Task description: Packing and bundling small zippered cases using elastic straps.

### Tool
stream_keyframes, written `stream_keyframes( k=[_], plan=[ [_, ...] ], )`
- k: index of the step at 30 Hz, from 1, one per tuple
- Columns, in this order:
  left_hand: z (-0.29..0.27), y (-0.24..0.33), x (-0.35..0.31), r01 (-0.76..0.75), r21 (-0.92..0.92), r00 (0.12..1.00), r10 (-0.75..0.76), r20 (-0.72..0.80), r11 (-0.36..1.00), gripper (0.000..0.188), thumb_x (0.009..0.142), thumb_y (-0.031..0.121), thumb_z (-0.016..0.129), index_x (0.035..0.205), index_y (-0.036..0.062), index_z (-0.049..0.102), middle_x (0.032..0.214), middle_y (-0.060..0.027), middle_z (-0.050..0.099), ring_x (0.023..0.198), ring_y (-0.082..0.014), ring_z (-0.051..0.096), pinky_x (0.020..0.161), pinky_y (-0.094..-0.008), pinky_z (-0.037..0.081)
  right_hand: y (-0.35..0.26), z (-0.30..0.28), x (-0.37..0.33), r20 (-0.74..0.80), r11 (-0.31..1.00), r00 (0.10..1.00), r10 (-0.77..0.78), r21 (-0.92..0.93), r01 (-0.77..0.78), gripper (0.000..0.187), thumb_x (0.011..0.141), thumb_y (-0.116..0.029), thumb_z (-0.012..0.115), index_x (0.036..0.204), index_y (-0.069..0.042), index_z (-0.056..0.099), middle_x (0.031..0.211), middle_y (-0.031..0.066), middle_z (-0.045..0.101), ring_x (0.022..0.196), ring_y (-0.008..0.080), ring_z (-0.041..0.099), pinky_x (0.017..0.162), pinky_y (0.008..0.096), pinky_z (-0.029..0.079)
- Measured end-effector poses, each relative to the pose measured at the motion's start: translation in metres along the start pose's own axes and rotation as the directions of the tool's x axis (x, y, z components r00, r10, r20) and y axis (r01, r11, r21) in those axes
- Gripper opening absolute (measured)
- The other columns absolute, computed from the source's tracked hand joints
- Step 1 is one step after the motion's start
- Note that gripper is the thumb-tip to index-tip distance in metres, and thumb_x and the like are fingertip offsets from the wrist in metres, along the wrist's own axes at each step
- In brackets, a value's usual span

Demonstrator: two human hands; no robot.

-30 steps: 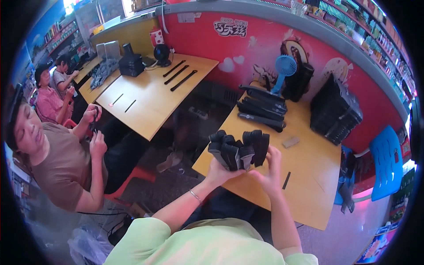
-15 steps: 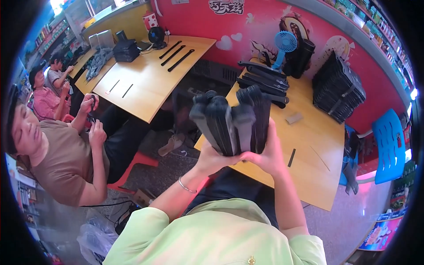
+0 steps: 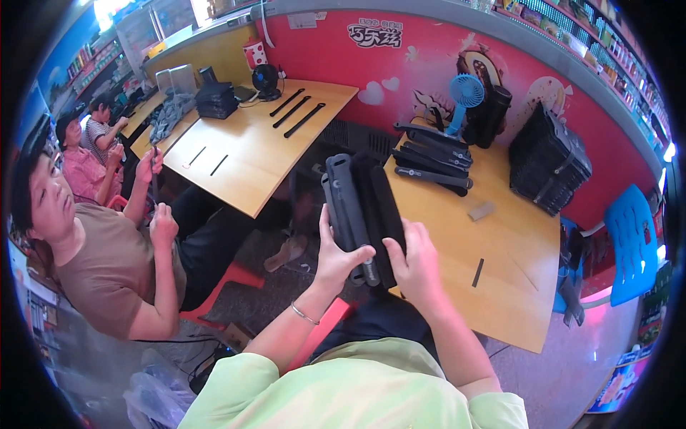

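A bundle of folded black straps (image 3: 348,204) is held up in front of me, over the near left edge of my table. My left hand (image 3: 337,259) is closed round its left side, with the thumb lying across the lower front. On the other side my right hand (image 3: 416,263) grips the bundle, its thumb pressed against the black straps. The bundle stands tilted, and small pale marks show on its left face. Beyond my right hand, a pile of similar black straps (image 3: 433,159) lies on the table.
My wooden table (image 3: 504,300) carries a tan piece (image 3: 481,211), a short black strip (image 3: 477,273), a blue fan (image 3: 466,91) and a tall black stack (image 3: 549,161). To the left, a seated person (image 3: 107,264) works beside another table (image 3: 246,154) with black straps on it. A blue chair (image 3: 632,247) stands right.
The bundle has turned, so its long side now faces me rather than its folded ends. Both hands have shifted their grip to its two sides. The seated person's hands have moved apart, one above the other.
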State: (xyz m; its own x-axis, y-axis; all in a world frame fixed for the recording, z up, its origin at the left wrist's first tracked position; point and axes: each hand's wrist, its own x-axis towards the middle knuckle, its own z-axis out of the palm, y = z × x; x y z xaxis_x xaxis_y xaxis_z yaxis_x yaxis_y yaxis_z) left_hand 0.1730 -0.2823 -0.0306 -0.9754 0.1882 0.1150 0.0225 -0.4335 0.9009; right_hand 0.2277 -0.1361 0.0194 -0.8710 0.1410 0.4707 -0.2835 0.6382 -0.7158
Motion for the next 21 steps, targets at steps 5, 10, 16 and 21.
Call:
stream_keyframes(
  k=[5,10,16,21],
  plan=[
    [0.001,0.01,0.007,0.076,-0.09,0.988,-0.063,0.138,0.993,0.108,0.065,0.023,0.088,0.145,0.008,0.018,0.129,-0.009,0.046,0.118,-0.0199,0.05,0.097,-0.0328,0.044,-0.018,0.01,0.007,-0.024,0.99,0.994,-0.108,-0.094,0.105,0.037,0.09,-0.017,0.06,0.122,0.0,0.053,0.096,0.017,0.058,0.091,0.0353,0.059,0.076,0.0416,0.048],
    [-0.001,0.013,0.009,0.119,-0.16,0.98,-0.09,0.179,0.98,0.091,0.071,0.015,0.083,0.141,0.0073,0.025,0.126,-0.009,0.049,0.116,-0.0195,0.052,0.097,-0.0333,0.043,-0.024,0.007,0.01,0.02,0.987,0.994,-0.105,-0.116,0.107,0.039,0.089,-0.019,0.06,0.123,-0.001,0.053,0.095,0.0164,0.058,0.09,0.0345,0.059,0.076,0.0414,0.048],
    [-0.018,0.011,0.018,0.234,-0.038,0.94,-0.216,0.263,0.971,0.086,0.072,0.02,0.082,0.139,0.0059,0.029,0.125,-0.0091,0.05,0.115,-0.0193,0.052,0.096,-0.0328,0.044,-0.022,0.0,0.014,0.134,0.962,0.984,-0.119,-0.231,0.148,0.039,0.09,-0.02,0.059,0.122,0.002,0.053,0.096,0.0193,0.06,0.092,0.0363,0.06,0.077,0.0424,0.048],
    [-0.008,0.006,0.009,0.149,-0.295,0.946,-0.05,0.319,0.944,0.098,0.065,0.04,0.087,0.137,0.0051,0.03,0.124,-0.0081,0.049,0.117,-0.0191,0.05,0.096,-0.0333,0.044,-0.04,0.003,0.014,0.065,1.0,0.998,-0.019,0.017,0.018,0.033,0.095,-0.018,0.052,0.12,0.004,0.052,0.106,0.0234,0.062,0.098,0.0397,0.06,0.084,0.0394,0.047]
  ],
)
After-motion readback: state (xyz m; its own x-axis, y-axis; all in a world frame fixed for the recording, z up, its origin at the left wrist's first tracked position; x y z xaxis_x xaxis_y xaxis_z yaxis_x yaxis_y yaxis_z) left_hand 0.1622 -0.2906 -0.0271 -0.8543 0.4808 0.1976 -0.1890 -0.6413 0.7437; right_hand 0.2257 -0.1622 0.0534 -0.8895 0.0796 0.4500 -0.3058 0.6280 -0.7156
